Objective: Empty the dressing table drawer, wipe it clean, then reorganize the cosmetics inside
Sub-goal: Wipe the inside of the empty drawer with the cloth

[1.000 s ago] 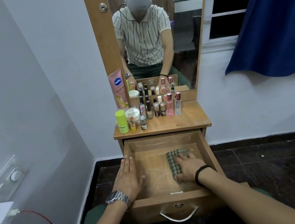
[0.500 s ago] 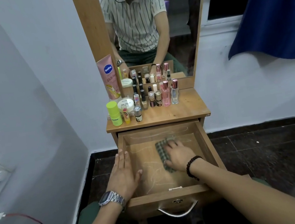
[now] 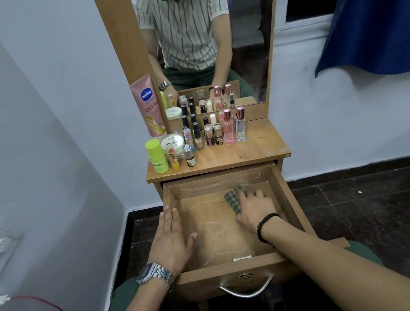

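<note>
The right hand (image 3: 254,207) presses a checked cloth (image 3: 236,196) flat at the back right of the emptied drawer (image 3: 281,192), the left hand (image 3: 170,236) lying open on its left rim, while the cosmetics (image 3: 197,136) stand on the surface above, nearer the left hand
</note>
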Motion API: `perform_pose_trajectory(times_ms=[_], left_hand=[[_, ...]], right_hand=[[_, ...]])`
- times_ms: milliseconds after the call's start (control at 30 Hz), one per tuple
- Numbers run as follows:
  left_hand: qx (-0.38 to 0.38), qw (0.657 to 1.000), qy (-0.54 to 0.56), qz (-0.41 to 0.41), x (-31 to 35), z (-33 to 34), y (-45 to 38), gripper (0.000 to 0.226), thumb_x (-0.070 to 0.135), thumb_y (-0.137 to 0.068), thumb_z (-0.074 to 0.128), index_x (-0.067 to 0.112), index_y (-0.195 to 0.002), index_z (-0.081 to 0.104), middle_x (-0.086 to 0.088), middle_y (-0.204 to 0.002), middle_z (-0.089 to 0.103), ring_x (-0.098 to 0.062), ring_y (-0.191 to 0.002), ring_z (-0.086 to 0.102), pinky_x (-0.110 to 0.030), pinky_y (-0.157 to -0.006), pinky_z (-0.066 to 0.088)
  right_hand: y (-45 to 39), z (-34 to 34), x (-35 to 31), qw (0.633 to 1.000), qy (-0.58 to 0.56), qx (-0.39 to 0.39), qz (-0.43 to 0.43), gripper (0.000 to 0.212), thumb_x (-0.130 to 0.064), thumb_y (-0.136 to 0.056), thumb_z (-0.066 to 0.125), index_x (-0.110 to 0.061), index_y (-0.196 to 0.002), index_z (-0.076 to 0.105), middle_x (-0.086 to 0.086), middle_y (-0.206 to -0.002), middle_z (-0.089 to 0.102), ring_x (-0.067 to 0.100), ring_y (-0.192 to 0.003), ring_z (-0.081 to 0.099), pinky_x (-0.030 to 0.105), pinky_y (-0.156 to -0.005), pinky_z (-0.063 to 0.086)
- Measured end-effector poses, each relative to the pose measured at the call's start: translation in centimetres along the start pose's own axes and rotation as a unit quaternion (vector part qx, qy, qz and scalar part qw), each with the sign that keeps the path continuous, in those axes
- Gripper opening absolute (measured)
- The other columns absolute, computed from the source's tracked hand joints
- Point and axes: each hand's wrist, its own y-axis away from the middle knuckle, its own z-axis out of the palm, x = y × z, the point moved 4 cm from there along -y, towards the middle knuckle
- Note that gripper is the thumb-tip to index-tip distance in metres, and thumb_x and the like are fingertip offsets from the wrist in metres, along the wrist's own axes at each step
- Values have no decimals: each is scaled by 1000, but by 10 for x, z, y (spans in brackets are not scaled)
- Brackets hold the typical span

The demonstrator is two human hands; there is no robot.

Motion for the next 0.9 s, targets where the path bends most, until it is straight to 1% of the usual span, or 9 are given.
perform_pose_trajectory(times_ms=[67,200,267,367,433,567,700,800,900], left_hand=[[0,1000,-1,-1,1,0,0,79,51,-96,33,7,-150,-6,-9,-157,-15,-20,-145,-12,-27,-116,0],[-3,1000,-2,-2,0,0,-1,80,51,-96,33,7,-150,-6,-9,-157,-15,-20,-145,-13,-27,-115,-1],[-3,1000,0,-2,0,0,0,80,51,-96,34,7,-150,-5,-10,-157,-15,-20,-145,-12,-28,-116,-1],[-6,1000,2,-6,0,0,1,79,51,-96,34,8,-150,-6,-8,-157,-15,-19,-145,-13,-27,-115,0],[-7,1000,-2,-7,0,-1,0,79,51,-96,34,8,-150,-6,-8,-157,-15,-19,-145,-13,-27,-115,0],[-8,1000,-4,-7,1,0,-1,79,51,-96,34,7,-150,-6,-9,-157,-15,-20,-145,-13,-27,-115,-1],[-10,1000,-5,-7,1,-1,0,79,50,-96,34,7,-150,-6,-10,-157,-16,-20,-145,-13,-26,-115,-2],[-7,1000,-7,-7,2,-2,0,78,48,-97,35,7,-150,-5,-9,-157,-16,-20,-145,-13,-26,-114,-2],[-4,1000,-8,-7,2,-2,0,78,49,-97,35,7,-150,-4,-9,-157,-15,-20,-145,-12,-26,-114,-1]], right_hand=[[3,-2,3,998,42,18,38,53,-30,-89,48,-10,-136,37,16,-134,46,33,-117,48,37,-84,46],[10,-6,-5,988,-33,12,-152,54,-28,-88,52,-10,-137,39,14,-136,45,30,-117,50,37,-90,47],[11,-5,-10,980,-54,0,-192,56,-33,-90,50,-14,-141,37,12,-144,38,30,-126,41,38,-95,44],[3,1,-5,999,4,-14,-43,55,-40,-96,42,-11,-142,36,13,-147,35,31,-131,34,41,-94,44],[2,-3,4,997,60,0,56,48,-36,-97,40,-5,-135,43,17,-135,46,31,-122,45,35,-81,47],[8,-10,0,998,33,39,-37,33,-27,-96,42,-7,-121,52,10,-112,62,25,-98,62,30,-67,46],[11,-6,-13,985,-68,19,-157,41,-25,-94,45,-11,-132,46,11,-139,44,28,-123,42,40,-93,46],[2,2,-6,999,-23,-23,-43,53,-31,-96,42,-12,-144,31,12,-148,34,32,-127,39,44,-93,45],[5,-6,1,996,78,30,32,37,-33,-96,42,-10,-124,53,10,-117,58,25,-100,58,32,-72,41]])
